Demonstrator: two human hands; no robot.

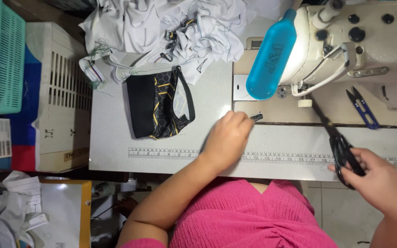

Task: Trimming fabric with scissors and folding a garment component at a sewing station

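A small dark fabric scrap (257,117) is pinched in the fingertips of the left hand (227,140) on the white sewing table (207,92), near the sewing machine (345,41). Black scissors (341,147) are gripped by the right hand (382,181), blades pointed toward the machine. A black and yellow pouch (159,105) lies farther left.

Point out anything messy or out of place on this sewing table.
The crumpled heap of white fabric pieces spills over the table's far edge, loose threads trailing. The black pouch with yellow hexagon print lies askew beside it. A small black scrap sits by the left hand.
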